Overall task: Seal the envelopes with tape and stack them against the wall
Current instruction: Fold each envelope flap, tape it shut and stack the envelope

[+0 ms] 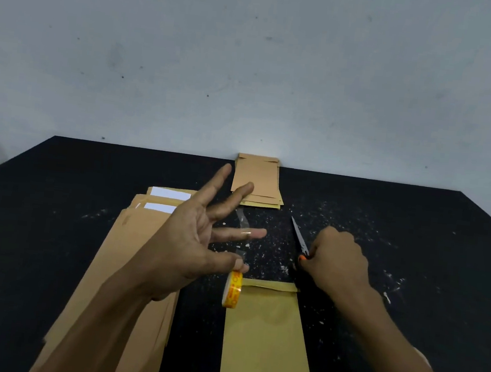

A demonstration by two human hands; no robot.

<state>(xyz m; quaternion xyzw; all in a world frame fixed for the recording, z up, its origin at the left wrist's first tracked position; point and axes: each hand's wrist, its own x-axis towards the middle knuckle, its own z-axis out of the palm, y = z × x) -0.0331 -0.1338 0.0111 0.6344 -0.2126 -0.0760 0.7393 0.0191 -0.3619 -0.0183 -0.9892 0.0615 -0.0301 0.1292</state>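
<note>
A long brown envelope point(267, 339) lies on the black table in front of me, its flap folded down at the far end. My left hand point(193, 238) hovers above the table with fingers spread; a strip of clear tape point(243, 225) sticks to the fingertips, and the yellow-orange tape roll point(232, 289) hangs below the thumb at the envelope's top left corner. My right hand point(336, 259) rests on the table, closed around orange-handled scissors point(299, 237) whose blades point away. A stack of envelopes point(257, 181) lies flat with its far end against the wall.
A fanned pile of brown envelopes point(127, 264) with white paper showing at their open ends lies at my left, partly under my left forearm. The black tabletop point(415, 234) is speckled with small white scraps. A grey wall point(251, 65) rises behind the table.
</note>
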